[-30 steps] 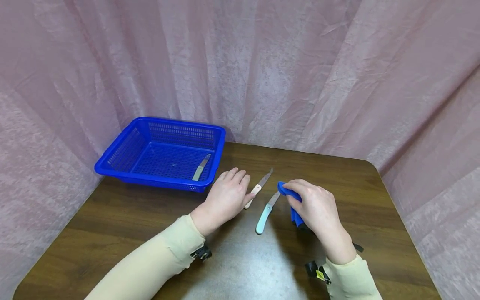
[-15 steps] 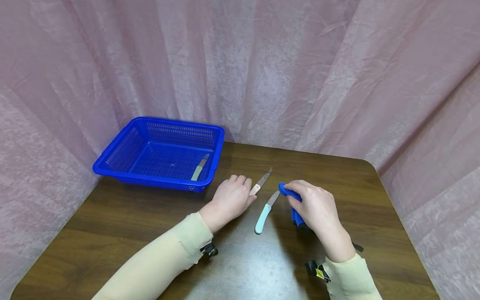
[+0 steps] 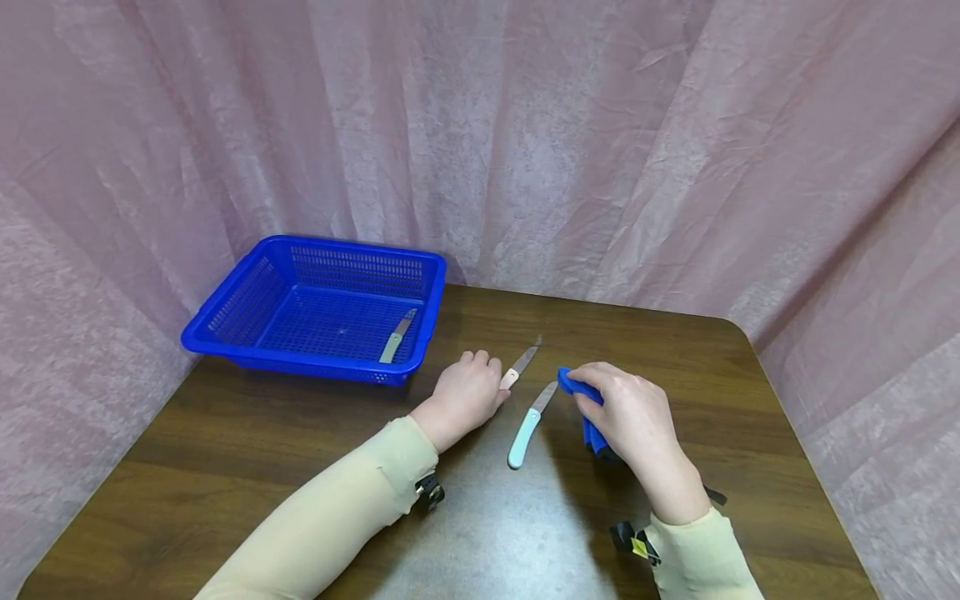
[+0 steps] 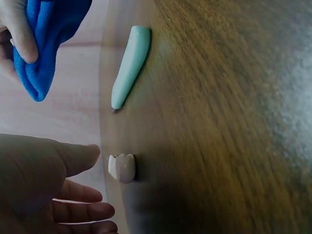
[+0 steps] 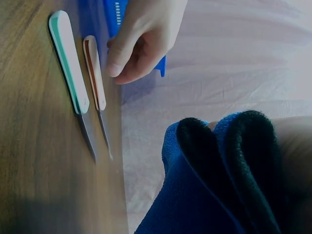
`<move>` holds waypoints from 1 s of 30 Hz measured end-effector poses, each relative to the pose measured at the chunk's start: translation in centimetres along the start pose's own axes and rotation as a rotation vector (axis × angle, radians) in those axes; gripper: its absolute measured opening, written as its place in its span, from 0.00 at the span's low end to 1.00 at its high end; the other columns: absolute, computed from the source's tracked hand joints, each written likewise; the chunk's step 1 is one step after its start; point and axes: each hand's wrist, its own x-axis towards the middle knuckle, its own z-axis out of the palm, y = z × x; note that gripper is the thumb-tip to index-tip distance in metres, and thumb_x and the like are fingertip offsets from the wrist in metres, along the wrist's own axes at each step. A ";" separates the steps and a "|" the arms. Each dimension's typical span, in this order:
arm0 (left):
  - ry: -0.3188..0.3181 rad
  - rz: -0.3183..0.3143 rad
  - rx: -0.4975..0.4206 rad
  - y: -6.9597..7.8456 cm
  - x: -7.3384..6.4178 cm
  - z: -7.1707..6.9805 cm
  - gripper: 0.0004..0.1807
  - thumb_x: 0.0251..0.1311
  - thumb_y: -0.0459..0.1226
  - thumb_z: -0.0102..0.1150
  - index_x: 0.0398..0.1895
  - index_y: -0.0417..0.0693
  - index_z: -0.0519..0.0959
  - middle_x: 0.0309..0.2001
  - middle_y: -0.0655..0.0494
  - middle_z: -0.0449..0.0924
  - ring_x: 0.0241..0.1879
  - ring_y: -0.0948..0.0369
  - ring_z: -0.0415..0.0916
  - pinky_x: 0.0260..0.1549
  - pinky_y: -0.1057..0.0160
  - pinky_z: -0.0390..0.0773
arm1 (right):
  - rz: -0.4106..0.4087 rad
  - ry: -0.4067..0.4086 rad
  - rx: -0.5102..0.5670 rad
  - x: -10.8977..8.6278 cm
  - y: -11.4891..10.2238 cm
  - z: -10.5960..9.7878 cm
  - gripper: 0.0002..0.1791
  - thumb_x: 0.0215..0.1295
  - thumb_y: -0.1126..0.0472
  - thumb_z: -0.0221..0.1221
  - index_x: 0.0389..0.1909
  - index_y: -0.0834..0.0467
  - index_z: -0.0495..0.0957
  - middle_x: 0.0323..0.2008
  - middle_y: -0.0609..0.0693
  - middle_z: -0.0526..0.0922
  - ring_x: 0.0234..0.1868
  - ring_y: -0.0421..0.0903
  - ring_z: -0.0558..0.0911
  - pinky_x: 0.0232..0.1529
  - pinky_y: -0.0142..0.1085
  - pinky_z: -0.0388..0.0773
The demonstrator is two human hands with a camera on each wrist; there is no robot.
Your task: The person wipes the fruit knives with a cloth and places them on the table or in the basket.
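Observation:
My left hand (image 3: 467, 393) hovers beside the handle of a cream-handled knife (image 3: 512, 377) lying on the table. In the left wrist view its thumb and loosely bent fingers sit around the handle end (image 4: 126, 168), with a gap showing. To the right lies a knife with a mint-green handle (image 3: 523, 438), blade pointing away. My right hand (image 3: 628, 410) grips a folded blue cloth (image 3: 594, 435) above the table, just right of the mint knife's tip. The cloth (image 5: 195, 200) hides most of the right fingers in the right wrist view.
A blue plastic basket (image 3: 300, 363) stands at the back left of the wooden table (image 3: 637, 329). Inside it, near its right wall, lies a knife with a pale green handle (image 3: 392, 347). A pink curtain (image 3: 480, 150) hangs behind the table.
My left hand has shifted right and its fingers have drawn in toward the cream handle. The right hand and cloth have stayed almost in place. Both knives on the table lie as before.

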 end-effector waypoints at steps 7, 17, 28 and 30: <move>-0.046 -0.049 -0.014 0.2 0.5 0.9 0.21 0.69 0.51 0.76 0.41 0.41 0.85 0.38 0.45 0.83 0.41 0.48 0.82 0.37 0.51 0.87 | 0.004 -0.004 0.000 -0.1 0.1 0.1 0.16 0.67 0.64 0.77 0.54 0.52 0.92 0.53 0.47 0.92 0.45 0.51 0.92 0.36 0.50 0.86; -0.072 -0.092 -0.023 0.4 0.8 1.4 0.22 0.67 0.52 0.77 0.39 0.41 0.84 0.36 0.45 0.84 0.39 0.48 0.83 0.34 0.50 0.86 | 0.007 -0.009 0.004 -0.1 0.1 0.2 0.16 0.67 0.64 0.76 0.54 0.51 0.92 0.53 0.46 0.92 0.44 0.50 0.92 0.35 0.49 0.85; -0.088 -0.086 -0.018 0.7 1.5 1.7 0.21 0.67 0.51 0.78 0.41 0.42 0.85 0.38 0.46 0.86 0.40 0.48 0.85 0.37 0.50 0.86 | 0.008 -0.007 0.002 -0.2 0.2 0.2 0.16 0.67 0.64 0.76 0.54 0.52 0.92 0.53 0.47 0.92 0.45 0.51 0.92 0.36 0.50 0.85; -0.089 -0.085 -0.022 0.7 1.6 1.8 0.20 0.67 0.49 0.78 0.42 0.42 0.85 0.38 0.46 0.86 0.40 0.48 0.85 0.38 0.50 0.86 | 0.007 -0.007 0.001 -0.2 0.2 0.2 0.16 0.67 0.64 0.76 0.54 0.52 0.92 0.53 0.47 0.92 0.45 0.51 0.92 0.36 0.50 0.85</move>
